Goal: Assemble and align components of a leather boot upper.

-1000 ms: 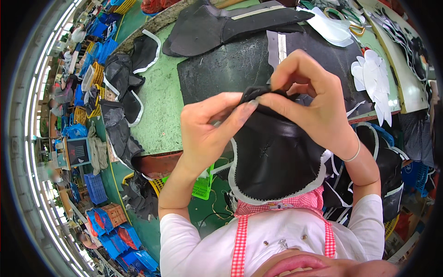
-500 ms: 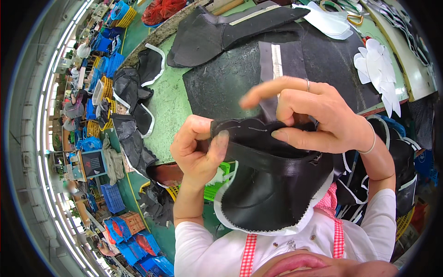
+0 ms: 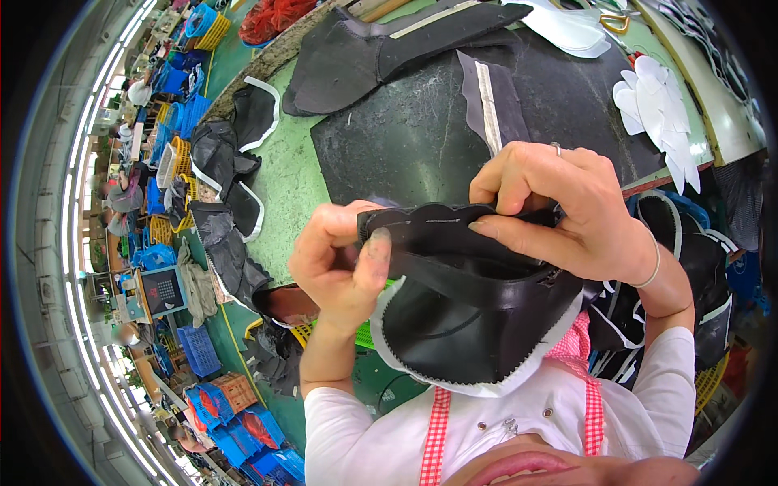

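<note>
Between my hands hangs a black boot upper [image 3: 470,340] with a scalloped top edge and a white border along its lower rim. My left hand [image 3: 340,255] pinches the left end of that scalloped edge, its thumb in front. Farther right along the same edge, my right hand [image 3: 567,206] grips with thumb and curled fingers. Short light marks show on the black material between the hands. A grey piece with a whitish zipper strip [image 3: 488,105] lies just beyond my right hand; whether it joins the upper is hidden.
A black mat [image 3: 381,146] covers much of the green table [image 3: 284,178]. Another black boot upper [image 3: 340,65] lies at the back. White cut pieces [image 3: 652,113] and yellow-handled scissors [image 3: 614,23] are at the right. White-edged black pieces [image 3: 258,117] line the left edge.
My right index finger, stretched out before, has curled in to the scalloped edge. The grey zipper piece now slants more. My left hand keeps its pinch.
</note>
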The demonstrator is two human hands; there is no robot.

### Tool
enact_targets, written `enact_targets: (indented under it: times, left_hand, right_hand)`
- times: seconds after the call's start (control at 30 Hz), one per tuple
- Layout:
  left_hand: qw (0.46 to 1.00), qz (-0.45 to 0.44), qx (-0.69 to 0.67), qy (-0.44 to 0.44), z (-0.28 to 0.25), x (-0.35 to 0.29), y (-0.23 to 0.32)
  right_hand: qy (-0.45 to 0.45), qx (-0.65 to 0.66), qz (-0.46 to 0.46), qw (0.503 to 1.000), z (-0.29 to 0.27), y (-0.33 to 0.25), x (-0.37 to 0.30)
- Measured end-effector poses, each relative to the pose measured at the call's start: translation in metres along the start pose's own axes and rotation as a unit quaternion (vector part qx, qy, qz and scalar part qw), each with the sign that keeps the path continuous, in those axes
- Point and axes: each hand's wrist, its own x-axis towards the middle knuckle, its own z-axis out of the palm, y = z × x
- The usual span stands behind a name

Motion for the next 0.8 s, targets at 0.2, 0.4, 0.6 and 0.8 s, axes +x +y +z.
enact_targets:
  times: [0.2,0.4,0.6,0.8]
  left_hand:
    - [0.952,-0.116,0.081,-0.269,-0.005,0.028,0.017]
    - [0.89,-0.014,0.282,-0.358,-0.015,0.041,0.024]
    - [0.94,-0.062,0.219,-0.254,-0.017,0.035,0.016]
    - [0.936,0.036,0.201,-0.288,-0.019,0.039,0.01]
  right_hand:
    - [-0.027,0.028,0.021,0.999,0.001,-0.001,-0.003]
    - [-0.194,-0.03,0.049,0.979,-0.02,0.009,-0.015]
    - [-0.089,-0.176,-0.009,0.98,-0.02,-0.01,-0.015]
    - [-0.179,-0.226,-0.014,0.957,-0.019,-0.035,-0.003]
